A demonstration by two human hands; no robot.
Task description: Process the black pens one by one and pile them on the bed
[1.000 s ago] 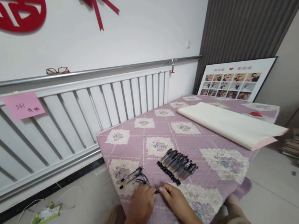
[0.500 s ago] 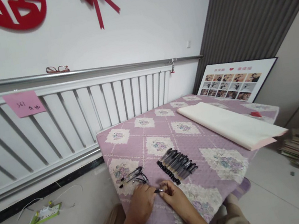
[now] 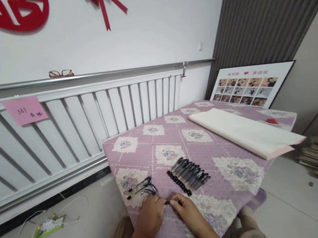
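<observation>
Pen in hands: a small dark pen piece (image 3: pixel 167 202) is showing between the fingertips, close to the near edge of the flowered cover (image 3: pixel 138 139); its long axis is running roughly side to side, from one hand toward the other. Fingers are hiding the rest, so whether it is a whole pen or a part, I cannot tell.

Left hand: this hand (image 3: pixel 151 217) is curling closed, its fingers gripping the left end of the piece.

Right hand: thumb and fingers of this one (image 3: pixel 186 209) are pinching the right end, so both hands are lying equally near.

Pen row: a row of pens (image 3: pixel 190 175) is lying just beyond the right hand, which is the nearer one. The pens are resting side by side, black ends pointing toward the near left, bodies slanting away to the far right; the row itself is stepping from far left to near right.

Loose pens: a few loose pens (image 3: pixel 140 186) are lying just beyond the left hand, some crossing at uneven angles, one pair running nearly parallel.

Cream sheet: a folded cream sheet (image 3: pixel 241 131) is spreading across the cover, farther off to the right.

Photo board: a framed board (image 3: pixel 272 70) is leaning at the far end, holding rows of small pictures.

Power strip: a green-edged strip (image 3: pixel 61 223) is sitting on the floor at left, holding white plugs.
</observation>
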